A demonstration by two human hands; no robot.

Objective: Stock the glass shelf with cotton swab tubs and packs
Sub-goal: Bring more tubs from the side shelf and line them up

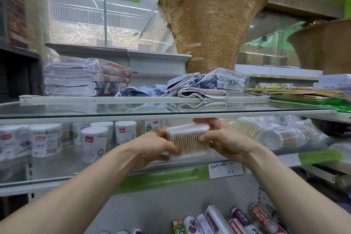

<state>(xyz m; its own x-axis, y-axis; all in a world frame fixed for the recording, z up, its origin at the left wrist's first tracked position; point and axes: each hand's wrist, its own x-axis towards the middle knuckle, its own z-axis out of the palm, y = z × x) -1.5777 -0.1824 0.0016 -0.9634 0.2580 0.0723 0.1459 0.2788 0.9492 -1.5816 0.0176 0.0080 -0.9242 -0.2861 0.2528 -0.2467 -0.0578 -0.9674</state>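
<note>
A clear rectangular box of wooden cotton swabs (188, 139) is held just under the front edge of the upper glass shelf (76, 112). My left hand (153, 148) grips its left end and my right hand (222, 138) grips its right end and top. Round white cotton swab tubs (95, 143) stand on the lower shelf (57, 169) to the left. Clear bagged packs of swabs (273, 135) lie on the same shelf to the right.
Folded towels in plastic (83, 78) and loose cloths (190, 86) lie on the top shelf behind the glass. A handwritten price tag (226, 170) hangs on the lower shelf edge. Rolls of wrap (247, 220) sit below. A large woven basket (212, 17) stands behind.
</note>
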